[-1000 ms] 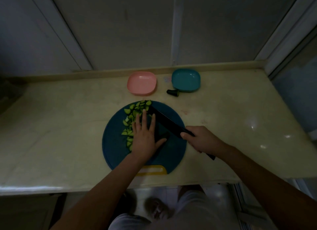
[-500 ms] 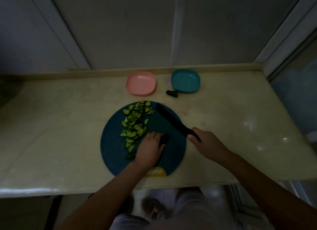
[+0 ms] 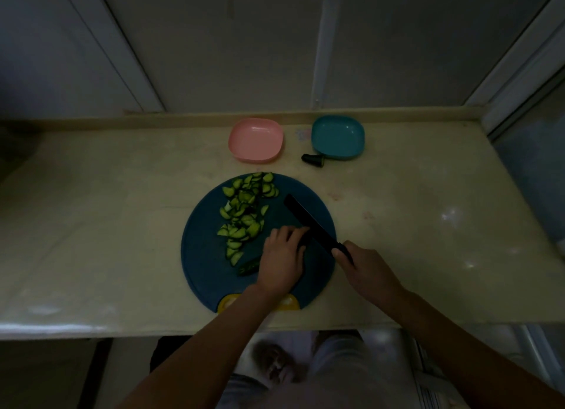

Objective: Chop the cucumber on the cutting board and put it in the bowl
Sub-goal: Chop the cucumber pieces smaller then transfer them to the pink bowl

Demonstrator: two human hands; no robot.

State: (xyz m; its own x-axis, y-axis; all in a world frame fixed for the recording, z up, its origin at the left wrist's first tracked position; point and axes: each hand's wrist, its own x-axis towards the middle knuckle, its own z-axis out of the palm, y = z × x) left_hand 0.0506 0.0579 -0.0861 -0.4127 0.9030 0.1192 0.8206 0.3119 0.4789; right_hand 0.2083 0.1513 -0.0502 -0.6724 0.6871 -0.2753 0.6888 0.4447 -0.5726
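A round blue cutting board lies at the near edge of the counter, about midway along it, with its yellow handle pointing toward the person. A loose heap of cucumber slices covers the far and left part of the board, running from its far rim down toward the middle.

The left hand sits on the board's middle with its fingers curled down over the uncut cucumber piece. Only the dark green end of that piece shows, sticking out at the hand's left side.

The right hand is wrapped tightly round the handle of a black knife at the board's right rim. The blade slants away and to the left across the board, passing just beside the left hand's fingertips; its tip lies near the far slices without touching them.

Along the far edge of the counter stand a pink bowl and a teal bowl, side by side and apart. A small dark stub lies just in front of the teal bowl's near left corner.
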